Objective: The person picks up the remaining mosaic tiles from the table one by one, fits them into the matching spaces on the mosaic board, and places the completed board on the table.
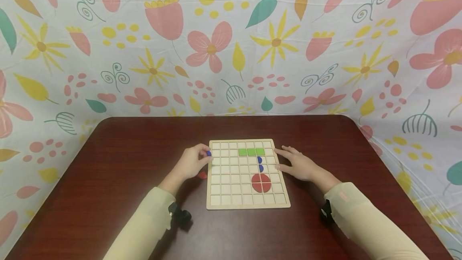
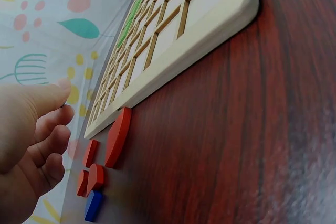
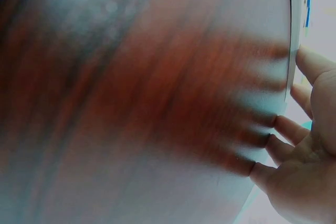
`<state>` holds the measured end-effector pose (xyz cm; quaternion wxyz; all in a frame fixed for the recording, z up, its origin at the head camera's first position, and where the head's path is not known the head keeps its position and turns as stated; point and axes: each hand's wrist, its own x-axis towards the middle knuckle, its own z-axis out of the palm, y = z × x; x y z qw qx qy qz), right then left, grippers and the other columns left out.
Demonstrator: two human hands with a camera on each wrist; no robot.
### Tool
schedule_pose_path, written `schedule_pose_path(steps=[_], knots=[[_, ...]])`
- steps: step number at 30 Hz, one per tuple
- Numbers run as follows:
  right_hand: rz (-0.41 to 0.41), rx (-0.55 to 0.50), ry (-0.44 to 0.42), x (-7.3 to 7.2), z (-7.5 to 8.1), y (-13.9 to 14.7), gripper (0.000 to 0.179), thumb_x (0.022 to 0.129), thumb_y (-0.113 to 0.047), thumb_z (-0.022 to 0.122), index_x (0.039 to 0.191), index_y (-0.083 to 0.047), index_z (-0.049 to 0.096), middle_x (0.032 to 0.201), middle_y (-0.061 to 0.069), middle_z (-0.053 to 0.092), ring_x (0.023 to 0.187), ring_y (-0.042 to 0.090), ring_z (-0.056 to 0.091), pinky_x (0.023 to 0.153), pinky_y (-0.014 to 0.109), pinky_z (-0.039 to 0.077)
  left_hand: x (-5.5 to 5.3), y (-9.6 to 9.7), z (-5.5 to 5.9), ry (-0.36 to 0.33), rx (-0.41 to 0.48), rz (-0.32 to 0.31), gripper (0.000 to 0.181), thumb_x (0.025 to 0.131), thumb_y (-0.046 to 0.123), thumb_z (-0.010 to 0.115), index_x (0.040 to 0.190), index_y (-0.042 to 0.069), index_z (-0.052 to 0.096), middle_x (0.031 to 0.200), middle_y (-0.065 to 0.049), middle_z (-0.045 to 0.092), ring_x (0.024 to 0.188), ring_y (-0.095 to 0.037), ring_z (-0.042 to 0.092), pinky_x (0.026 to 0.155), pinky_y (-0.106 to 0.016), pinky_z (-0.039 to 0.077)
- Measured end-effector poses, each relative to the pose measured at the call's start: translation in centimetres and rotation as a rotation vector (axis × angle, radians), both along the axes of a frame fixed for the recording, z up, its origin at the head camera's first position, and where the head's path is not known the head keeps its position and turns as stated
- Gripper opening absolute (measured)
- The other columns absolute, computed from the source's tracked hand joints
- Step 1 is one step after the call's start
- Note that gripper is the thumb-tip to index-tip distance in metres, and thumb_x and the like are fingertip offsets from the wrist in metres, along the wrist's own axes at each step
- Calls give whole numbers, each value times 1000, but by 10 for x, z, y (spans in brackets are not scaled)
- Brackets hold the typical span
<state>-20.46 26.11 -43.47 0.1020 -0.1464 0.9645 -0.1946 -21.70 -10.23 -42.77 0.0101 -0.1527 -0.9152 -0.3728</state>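
My left hand [image 1: 191, 161] is at the upper left edge of a wooden grid board [image 1: 208, 187], pinching a small blue piece [image 1: 209, 153] between thumb and fingers; most of the piece is hidden. Three green squares [image 1: 251, 152] lie in a row on the board. Below them are two blue half-circle pieces [image 1: 261, 168], one above the other. Red pieces [image 1: 257, 187] form a full circle lower down. My right hand [image 1: 301, 165] touches the board's right edge, fingers spread and fairly straight; the right wrist view shows its fingertips [image 3: 254, 169] down at the table.
Several loose red pieces [image 2: 118, 137] and a blue piece [image 2: 93, 206] lie on the table beside the board's left edge, mostly hidden by my left hand in the head view. The dark wood table [image 1: 144, 131] meets a flowered cloth [image 1: 231, 91] at the back.
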Motion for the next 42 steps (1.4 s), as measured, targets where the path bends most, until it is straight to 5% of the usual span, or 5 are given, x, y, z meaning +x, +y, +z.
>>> schedule_pose_path(steps=[11,31,42], knots=[[-5,-1,-3,1,2,0,69,89,-50,56,147,-17,35,152,22,27,139,47,20,100,67,30,-1,8,0,-48,13,-6,31,81,14,73,109,4,65,81,-3,68,75,-14,59,68,-27,49],[-5,0,-4,1,1,0,69,90,-50,57,147,-17,35,152,22,27,139,47,20,100,67,31,2,18,-1,-1,26,-48,31,80,22,73,104,4,69,81,-2,66,68,-10,55,60,-23,47],[-8,4,-10,-2,-2,1,70,89,-50,57,148,-18,34,153,21,25,140,46,18,101,67,29,0,25,-6,96,30,-126,31,83,20,69,107,1,69,95,-7,65,84,-21,58,75,-30,49]])
